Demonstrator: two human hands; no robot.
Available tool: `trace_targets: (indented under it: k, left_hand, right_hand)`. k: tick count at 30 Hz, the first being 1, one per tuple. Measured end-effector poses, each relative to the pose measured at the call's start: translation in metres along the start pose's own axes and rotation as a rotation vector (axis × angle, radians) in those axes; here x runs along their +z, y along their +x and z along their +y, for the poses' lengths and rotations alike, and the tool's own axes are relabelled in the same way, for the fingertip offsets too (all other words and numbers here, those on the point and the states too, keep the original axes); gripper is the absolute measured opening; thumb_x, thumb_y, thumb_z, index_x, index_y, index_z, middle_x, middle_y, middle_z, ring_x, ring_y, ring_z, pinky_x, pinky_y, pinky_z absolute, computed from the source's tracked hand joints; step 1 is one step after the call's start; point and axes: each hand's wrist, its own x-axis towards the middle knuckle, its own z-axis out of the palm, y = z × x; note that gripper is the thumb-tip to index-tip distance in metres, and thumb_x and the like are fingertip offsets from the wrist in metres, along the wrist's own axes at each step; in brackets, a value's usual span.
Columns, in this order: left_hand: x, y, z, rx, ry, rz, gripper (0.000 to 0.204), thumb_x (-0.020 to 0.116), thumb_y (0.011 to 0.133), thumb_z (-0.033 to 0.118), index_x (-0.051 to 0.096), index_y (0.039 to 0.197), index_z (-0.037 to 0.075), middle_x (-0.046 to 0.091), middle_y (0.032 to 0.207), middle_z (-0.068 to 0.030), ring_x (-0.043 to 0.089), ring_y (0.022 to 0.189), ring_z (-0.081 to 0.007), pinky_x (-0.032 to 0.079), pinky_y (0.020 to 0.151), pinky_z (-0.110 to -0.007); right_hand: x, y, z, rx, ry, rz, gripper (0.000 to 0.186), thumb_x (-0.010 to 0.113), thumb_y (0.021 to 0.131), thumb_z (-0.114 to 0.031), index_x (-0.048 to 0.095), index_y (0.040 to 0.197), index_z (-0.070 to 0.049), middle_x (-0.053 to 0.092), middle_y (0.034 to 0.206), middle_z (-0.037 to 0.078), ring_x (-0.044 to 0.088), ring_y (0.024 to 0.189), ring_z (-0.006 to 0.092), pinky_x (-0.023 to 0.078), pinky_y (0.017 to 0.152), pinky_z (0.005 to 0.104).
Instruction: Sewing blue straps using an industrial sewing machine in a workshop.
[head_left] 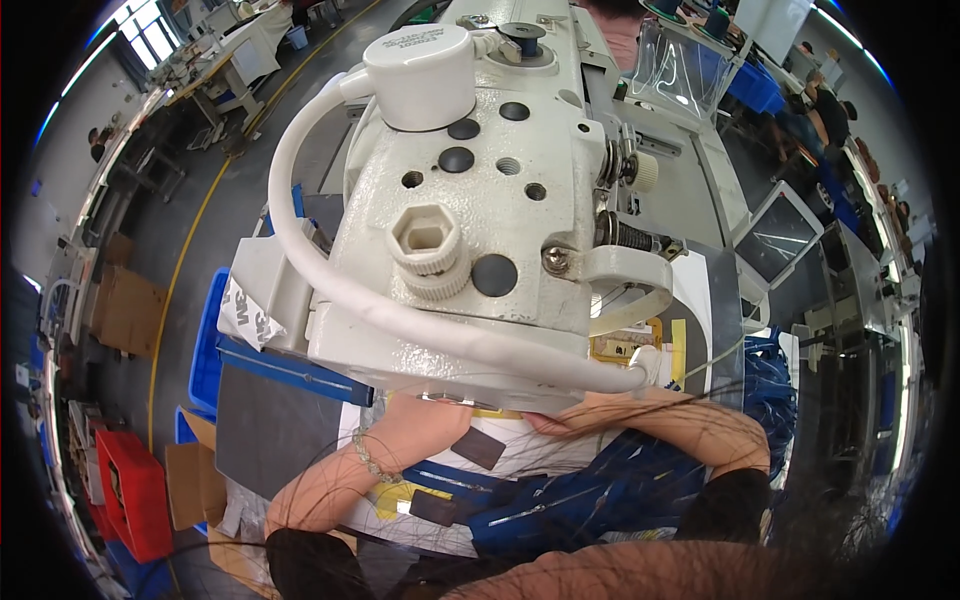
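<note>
Left hand low centre: fingers hidden beneath white sewing machine head, grip cannot be told | right hand likewise hidden, resting on blue fabric lower centre | risk: your unseen fingers near the needle (hair obscures view) | red crate lower left; cardboard box left edge.

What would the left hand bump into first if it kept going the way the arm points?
Most likely the underside of the white sewing machine head. The left hand already reaches beneath it, its fingers hidden, by a dark patch. Depth is unclear, so I cannot be sure.
</note>
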Motion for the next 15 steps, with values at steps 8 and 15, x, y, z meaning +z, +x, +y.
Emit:
trace_targets:
  k: [8, 15]
  left_hand:
    - [0.001, 0.002, -0.001, 0.019, 0.019, 0.328, 0.013, 0.05, 0.074, 0.011, 0.06, 0.082, 0.009, 0.058, 0.065, -0.0039, 0.062, 0.061, -0.0203, 0.049, 0.051, -0.035]
    - [0.01, 0.001, 0.001, -0.026, 0.028, 0.076, 0.012, 0.05, 0.074, 0.013, 0.06, 0.079, 0.009, 0.059, 0.066, -0.0068, 0.061, 0.056, -0.0221, 0.048, 0.051, -0.038]
  right_hand:
    - [0.022, -0.002, -0.005, 0.036, 0.086, 0.142, 0.029, 0.052, 0.081, -0.02, 0.049, 0.108, -0.009, 0.049, 0.099, 0.011, 0.054, 0.095, 0.0246, 0.05, 0.07, 0.0309]
    - [0.033, 0.004, 0.0, -0.046, -0.187, 0.065, 0.032, 0.053, 0.078, -0.023, 0.052, 0.107, -0.008, 0.05, 0.092, 0.012, 0.052, 0.082, 0.024, 0.046, 0.063, 0.0297]
